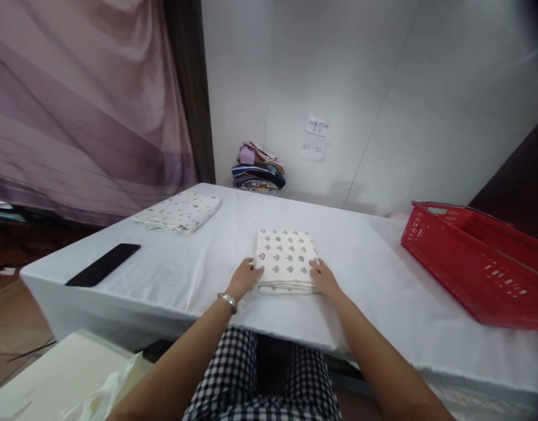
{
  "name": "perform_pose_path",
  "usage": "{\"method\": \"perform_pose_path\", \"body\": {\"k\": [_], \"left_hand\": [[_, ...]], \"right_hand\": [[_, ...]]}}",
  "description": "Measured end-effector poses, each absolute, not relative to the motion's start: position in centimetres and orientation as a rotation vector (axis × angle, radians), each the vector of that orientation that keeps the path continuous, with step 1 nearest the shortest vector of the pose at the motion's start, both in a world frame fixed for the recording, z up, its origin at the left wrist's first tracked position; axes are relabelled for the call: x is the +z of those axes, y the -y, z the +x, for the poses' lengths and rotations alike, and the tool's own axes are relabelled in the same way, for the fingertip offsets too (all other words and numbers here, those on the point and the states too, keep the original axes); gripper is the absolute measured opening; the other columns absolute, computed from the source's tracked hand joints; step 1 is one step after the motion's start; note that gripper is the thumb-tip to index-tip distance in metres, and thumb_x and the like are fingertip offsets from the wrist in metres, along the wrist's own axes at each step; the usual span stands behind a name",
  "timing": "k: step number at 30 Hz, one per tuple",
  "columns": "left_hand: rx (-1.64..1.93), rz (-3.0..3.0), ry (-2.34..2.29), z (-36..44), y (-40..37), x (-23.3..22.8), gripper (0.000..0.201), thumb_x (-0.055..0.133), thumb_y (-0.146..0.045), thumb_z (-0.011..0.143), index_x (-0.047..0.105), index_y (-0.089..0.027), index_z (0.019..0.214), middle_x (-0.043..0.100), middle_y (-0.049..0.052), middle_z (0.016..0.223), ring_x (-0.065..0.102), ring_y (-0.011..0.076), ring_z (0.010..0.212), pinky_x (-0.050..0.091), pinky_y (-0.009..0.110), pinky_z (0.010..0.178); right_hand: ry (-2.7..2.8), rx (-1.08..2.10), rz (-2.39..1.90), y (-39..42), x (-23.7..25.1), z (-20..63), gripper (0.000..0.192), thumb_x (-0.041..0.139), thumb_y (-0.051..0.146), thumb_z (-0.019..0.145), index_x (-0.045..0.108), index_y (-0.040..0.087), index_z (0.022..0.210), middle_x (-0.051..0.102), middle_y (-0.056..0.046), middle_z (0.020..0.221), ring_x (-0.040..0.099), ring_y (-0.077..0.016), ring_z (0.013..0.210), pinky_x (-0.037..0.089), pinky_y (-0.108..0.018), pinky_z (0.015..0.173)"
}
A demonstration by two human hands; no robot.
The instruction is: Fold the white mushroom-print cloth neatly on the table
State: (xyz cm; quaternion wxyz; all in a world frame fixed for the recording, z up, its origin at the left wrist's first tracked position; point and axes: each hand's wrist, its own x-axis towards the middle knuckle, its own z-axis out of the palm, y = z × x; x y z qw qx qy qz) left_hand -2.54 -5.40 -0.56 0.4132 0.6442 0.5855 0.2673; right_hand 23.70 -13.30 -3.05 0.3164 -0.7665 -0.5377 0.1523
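Note:
A folded white cloth [289, 257] with grey-green mushroom-like prints and a few red and green ones lies flat on the white-covered table [361, 280] in front of me. My left hand [246, 277] grips its left edge, thumb on top and the other fingers partly hidden at the side. On the opposite edge, my right hand [325, 278] holds the cloth in the same way, thumb over the top. Its folded layers show along the near side. Farther left rests another folded white cloth [181, 211] with small dark prints, apart from both hands.
At the right stands a red plastic basket [462, 275]. A flat black object [104, 265] lies near the left table edge. Behind the table is a stack of folded fabrics [259, 169] against the wall. A white surface [62, 374] sits low at the left.

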Motion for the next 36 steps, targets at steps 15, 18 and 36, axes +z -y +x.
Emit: {"method": "perform_pose_path", "body": {"k": [15, 18, 36], "left_hand": [[1.09, 1.915, -1.526, -3.6, 8.4, -2.5, 0.038, 0.048, -0.034, 0.084, 0.052, -0.018, 0.119, 0.064, 0.01, 0.113, 0.059, 0.0238, 0.104, 0.046, 0.037, 0.089], [1.11, 1.882, -1.513, -3.8, 8.2, -2.8, 0.038, 0.05, -0.035, 0.084, 0.052, -0.02, 0.118, 0.064, 0.009, 0.113, 0.059, 0.0229, 0.104, 0.046, 0.037, 0.089], [1.098, 2.494, -1.056, -3.3, 11.0, -1.4, 0.023, 0.055, -0.028, 0.084, 0.063, -0.025, 0.106, 0.061, 0.005, 0.119, 0.045, 0.0245, 0.12, 0.03, 0.045, 0.102]], "right_hand": [[1.881, -0.074, -1.775, 9.5, 3.5, 18.8, 0.049, 0.042, 0.041, 0.091, 0.041, 0.021, 0.136, 0.024, -0.01, 0.15, 0.014, -0.027, 0.14, 0.021, -0.047, 0.108], [1.864, 0.083, -2.071, 7.4, 2.2, 19.7, 0.052, 0.04, 0.045, 0.091, 0.04, 0.019, 0.136, 0.026, -0.012, 0.149, 0.015, -0.0265, 0.139, 0.016, -0.049, 0.109], [1.863, 0.292, -1.858, 16.8, -1.9, 21.6, 0.037, 0.04, 0.038, 0.092, 0.059, 0.023, 0.12, 0.044, -0.005, 0.14, 0.026, -0.0238, 0.136, 0.024, -0.044, 0.108]]}}
